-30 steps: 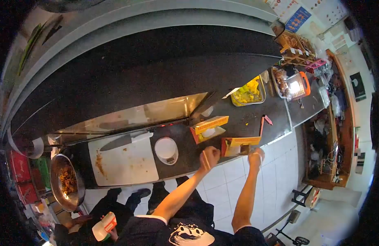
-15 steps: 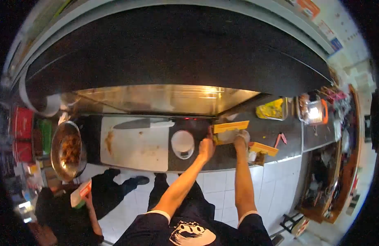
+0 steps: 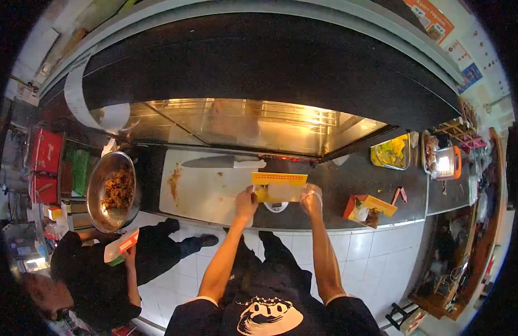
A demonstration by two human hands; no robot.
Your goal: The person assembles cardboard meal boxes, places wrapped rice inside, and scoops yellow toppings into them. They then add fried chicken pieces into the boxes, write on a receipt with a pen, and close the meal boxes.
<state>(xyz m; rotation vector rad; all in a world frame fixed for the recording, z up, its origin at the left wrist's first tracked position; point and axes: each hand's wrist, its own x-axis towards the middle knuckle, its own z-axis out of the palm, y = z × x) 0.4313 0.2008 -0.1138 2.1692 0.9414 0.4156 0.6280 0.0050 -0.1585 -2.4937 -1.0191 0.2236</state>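
Observation:
My left hand [image 3: 246, 205] is closed on the left end of a yellow-and-white open paper food box [image 3: 280, 179]. At its other end, my right hand [image 3: 311, 203] grips the same box and appears to wear a clear plastic glove. The box is held above a small white kitchen scale [image 3: 276, 208], most of which it hides. What lies inside the box cannot be made out well. To the right, a second food box [image 3: 368, 210], red and yellow with its flap raised, stands on the dark counter [image 3: 337, 193] near the front edge.
Left of my hands, a knife [image 3: 211, 162] lies on a stained white cutting board [image 3: 200, 193]. A steel bowl [image 3: 92, 193] holds brown food. At right are a container of yellow-green food [image 3: 391, 151] and a pink-handled tool [image 3: 400, 195]. Another person [image 3: 96, 274] stands at left holding a carton.
Both hands have carried the food box leftward from beside the scale to above it. The second box, partly covered by my right arm before, now shows fully.

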